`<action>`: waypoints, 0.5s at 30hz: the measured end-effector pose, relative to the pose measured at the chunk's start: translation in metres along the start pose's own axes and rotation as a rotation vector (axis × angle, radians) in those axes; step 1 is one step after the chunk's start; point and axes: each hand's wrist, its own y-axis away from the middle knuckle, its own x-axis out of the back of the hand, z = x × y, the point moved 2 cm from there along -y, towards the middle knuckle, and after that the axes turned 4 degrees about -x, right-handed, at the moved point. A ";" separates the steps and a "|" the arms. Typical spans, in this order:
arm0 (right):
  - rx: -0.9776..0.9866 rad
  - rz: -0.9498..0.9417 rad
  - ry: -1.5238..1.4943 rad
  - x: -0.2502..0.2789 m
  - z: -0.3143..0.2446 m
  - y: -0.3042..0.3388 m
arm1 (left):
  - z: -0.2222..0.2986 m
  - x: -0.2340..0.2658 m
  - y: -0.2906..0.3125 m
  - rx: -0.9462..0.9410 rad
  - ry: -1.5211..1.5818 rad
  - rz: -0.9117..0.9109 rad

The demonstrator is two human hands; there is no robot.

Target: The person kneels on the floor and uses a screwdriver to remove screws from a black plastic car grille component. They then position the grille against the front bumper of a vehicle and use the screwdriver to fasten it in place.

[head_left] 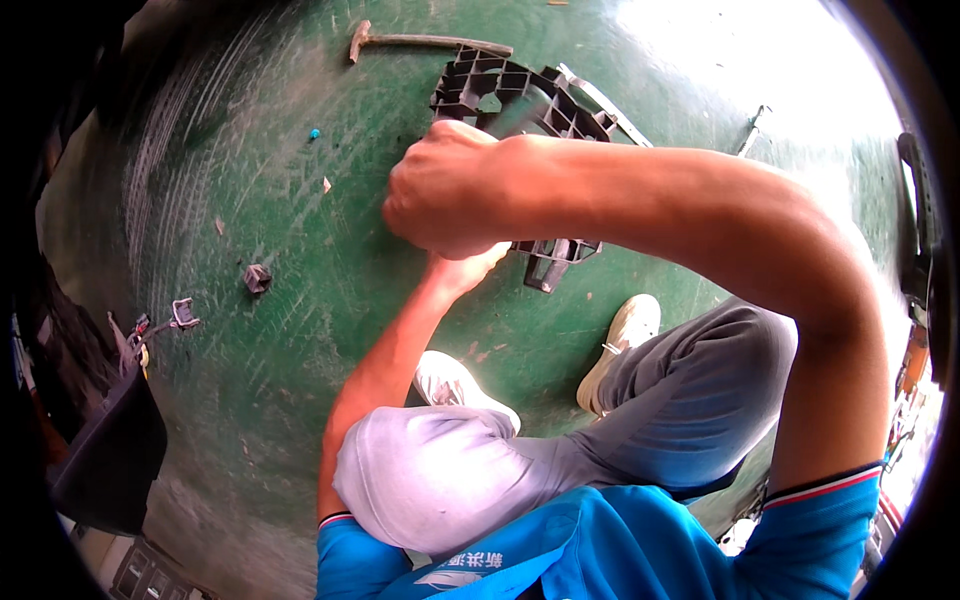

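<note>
My right hand (445, 190) is closed in a fist, reaching across in front of me with the back of the hand toward me. What it grips is hidden. A blurred dark grey-green bar-like thing (520, 110) shows just beyond the wrist; whether the fist holds it I cannot tell. Beneath, my left hand (468, 268) is mostly covered by the right, its fingers out of sight. It is next to a black plastic part (470, 80) with a grid of ribs and open cells. My right forearm hides the middle of that part, and its lower end (548, 268) shows below the arm.
On the green floor (300, 330), a hammer (430, 42) lies beyond the part, with a pale metal strip (605, 103) to the right. A small dark block (257, 278) and blue bit (315, 133) are left. A black bin (110, 455) stands lower left; my shoes (455, 385) are near.
</note>
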 end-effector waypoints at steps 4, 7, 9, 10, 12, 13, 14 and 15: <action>0.061 0.005 0.020 -0.002 0.001 0.000 | -0.017 -0.013 -0.006 -0.204 -0.164 0.108; -0.028 0.055 0.008 -0.011 0.002 -0.003 | -0.009 -0.012 -0.007 -0.131 -0.205 0.097; -0.092 0.069 -0.037 -0.012 0.000 0.000 | -0.008 -0.014 -0.007 -0.069 -0.234 0.122; -0.038 0.069 -0.019 -0.009 0.000 0.002 | -0.009 -0.014 -0.008 -0.058 -0.237 0.144; 0.067 0.066 0.010 -0.006 0.002 0.008 | -0.019 -0.018 -0.011 -0.124 -0.208 0.196; 0.066 0.052 0.019 -0.005 0.001 0.008 | -0.019 -0.019 -0.011 -0.163 -0.198 0.217; 0.066 0.039 0.027 -0.005 0.000 0.006 | -0.019 -0.021 -0.010 -0.213 -0.196 0.232; 0.060 0.028 0.036 -0.004 0.001 0.006 | -0.015 -0.021 -0.010 -0.215 -0.191 0.232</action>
